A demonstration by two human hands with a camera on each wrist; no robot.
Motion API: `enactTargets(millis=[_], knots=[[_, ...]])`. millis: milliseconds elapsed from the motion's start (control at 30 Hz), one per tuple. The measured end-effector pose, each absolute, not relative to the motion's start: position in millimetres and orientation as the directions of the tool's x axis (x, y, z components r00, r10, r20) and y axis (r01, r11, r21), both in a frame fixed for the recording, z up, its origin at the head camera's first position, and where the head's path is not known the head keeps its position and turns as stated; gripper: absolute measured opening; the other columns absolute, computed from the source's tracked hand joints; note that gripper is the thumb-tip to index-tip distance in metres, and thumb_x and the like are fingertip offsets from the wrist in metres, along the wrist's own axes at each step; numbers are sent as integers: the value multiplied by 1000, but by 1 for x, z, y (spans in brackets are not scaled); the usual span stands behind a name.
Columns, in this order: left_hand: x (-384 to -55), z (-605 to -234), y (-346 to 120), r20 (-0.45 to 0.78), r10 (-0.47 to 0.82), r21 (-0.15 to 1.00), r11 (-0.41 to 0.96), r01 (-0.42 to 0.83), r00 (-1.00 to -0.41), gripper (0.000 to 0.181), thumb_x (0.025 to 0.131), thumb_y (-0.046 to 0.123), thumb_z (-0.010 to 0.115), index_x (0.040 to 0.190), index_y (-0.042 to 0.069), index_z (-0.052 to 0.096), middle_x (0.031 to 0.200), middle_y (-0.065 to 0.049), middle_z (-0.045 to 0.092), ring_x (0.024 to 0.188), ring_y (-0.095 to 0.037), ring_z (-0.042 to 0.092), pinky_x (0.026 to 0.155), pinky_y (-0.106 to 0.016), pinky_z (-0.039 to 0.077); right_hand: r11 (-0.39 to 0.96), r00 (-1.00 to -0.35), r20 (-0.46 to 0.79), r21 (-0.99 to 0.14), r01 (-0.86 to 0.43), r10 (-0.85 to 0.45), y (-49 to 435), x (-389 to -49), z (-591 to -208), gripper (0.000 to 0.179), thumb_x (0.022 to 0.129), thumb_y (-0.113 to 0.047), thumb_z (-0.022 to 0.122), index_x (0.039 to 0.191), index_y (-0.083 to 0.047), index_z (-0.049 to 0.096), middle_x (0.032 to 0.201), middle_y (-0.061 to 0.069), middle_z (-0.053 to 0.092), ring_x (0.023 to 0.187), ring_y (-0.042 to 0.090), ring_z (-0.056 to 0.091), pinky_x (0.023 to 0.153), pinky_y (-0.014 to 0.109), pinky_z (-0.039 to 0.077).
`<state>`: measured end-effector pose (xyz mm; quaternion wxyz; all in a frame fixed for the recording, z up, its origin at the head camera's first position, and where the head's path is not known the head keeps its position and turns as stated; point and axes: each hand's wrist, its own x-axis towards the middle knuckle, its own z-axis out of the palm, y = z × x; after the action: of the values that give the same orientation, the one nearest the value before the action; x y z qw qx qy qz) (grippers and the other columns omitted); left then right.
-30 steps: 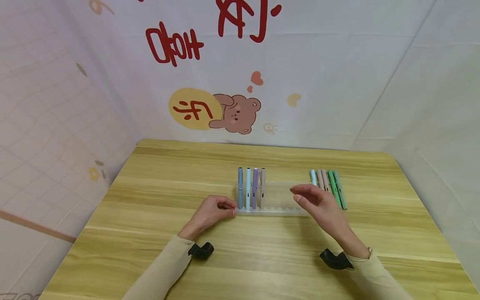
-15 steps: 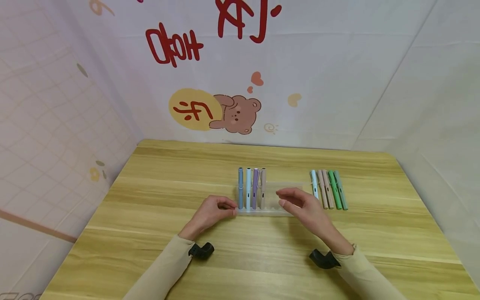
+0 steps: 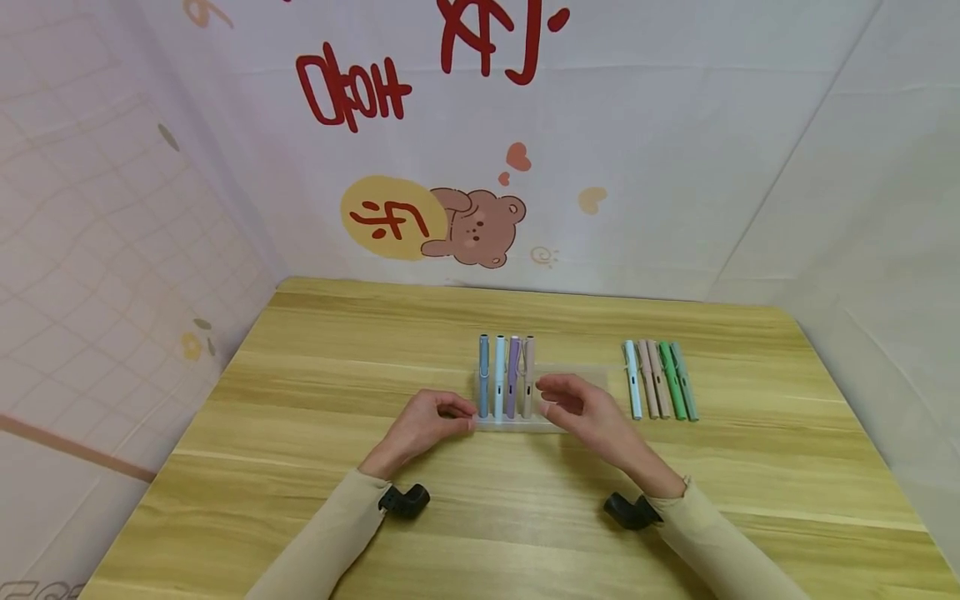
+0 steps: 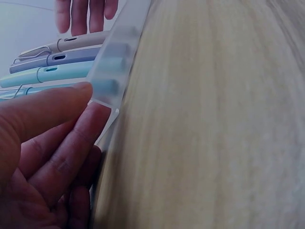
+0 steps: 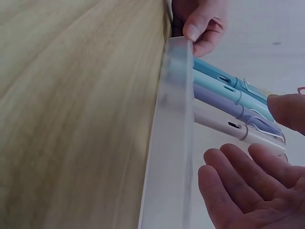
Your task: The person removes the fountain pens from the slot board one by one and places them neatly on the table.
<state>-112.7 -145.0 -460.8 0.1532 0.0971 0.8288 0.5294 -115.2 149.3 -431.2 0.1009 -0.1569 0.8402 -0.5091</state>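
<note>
A clear plastic pen stand (image 3: 498,425) sits mid-table. In its left part a blue pen (image 3: 483,375), a light blue pen (image 3: 499,379), a purple pen (image 3: 513,383) and a beige pen (image 3: 529,362) stand side by side, leaning back. My left hand (image 3: 423,425) pinches the stand's left end; its thumb (image 4: 71,98) lies by the blue pen's foot. Just right of the beige pen hovers my right hand (image 3: 596,417), holding nothing. Its thumb and loosely bent fingers (image 5: 233,181) are spread apart in the right wrist view.
Right of the stand lies a row of loose pens: a light blue pen (image 3: 633,383), two pinkish-brown pens (image 3: 647,379), a green pen (image 3: 672,383) and a grey-green pen (image 3: 686,383). A printed cloth wall (image 3: 637,167) rises behind the wooden table (image 3: 337,350).
My right hand has moved left, from beside the loose pens to near the beige pen in the stand. The left hand keeps its place at the stand's end.
</note>
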Motion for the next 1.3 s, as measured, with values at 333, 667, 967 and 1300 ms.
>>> enactTargets(millis=[333, 667, 967, 1300], knots=[[-112, -461, -145, -140, 324, 903, 429, 14, -935, 14, 93, 16, 78, 106, 12, 79, 98, 3, 76, 93, -14, 68, 88, -38, 51, 402, -935, 5, -902, -158, -356, 135, -122, -440, 46, 100, -16, 70, 139, 4, 56, 129, 19, 67, 116, 33, 68, 98, 43, 53], [-112, -461, -147, -134, 333, 912, 410, 16, -933, 14, 93, 14, 78, 106, 11, 79, 99, 1, 76, 93, -15, 68, 88, -38, 51, 455, -958, 7, -879, -143, -287, 127, -128, -443, 33, 98, -10, 68, 129, 3, 63, 117, 15, 72, 106, 31, 71, 88, 40, 57], [-110, -462, -146, -150, 337, 914, 405, 0, -929, 13, 93, 15, 78, 106, 11, 79, 98, 2, 75, 92, -15, 67, 87, -38, 51, 492, -965, -8, -861, -126, -262, 125, -130, -446, 21, 98, -11, 69, 115, 0, 67, 102, 8, 73, 96, 26, 72, 76, 32, 56], [-112, -458, -146, -147, 332, 912, 411, 2, -932, 12, 93, 13, 78, 104, 11, 79, 98, 2, 75, 92, -14, 67, 87, -36, 51, 489, -970, 17, -862, -137, -241, 124, -131, -442, 20, 98, -13, 69, 115, -2, 68, 103, 8, 73, 94, 24, 72, 74, 30, 55]])
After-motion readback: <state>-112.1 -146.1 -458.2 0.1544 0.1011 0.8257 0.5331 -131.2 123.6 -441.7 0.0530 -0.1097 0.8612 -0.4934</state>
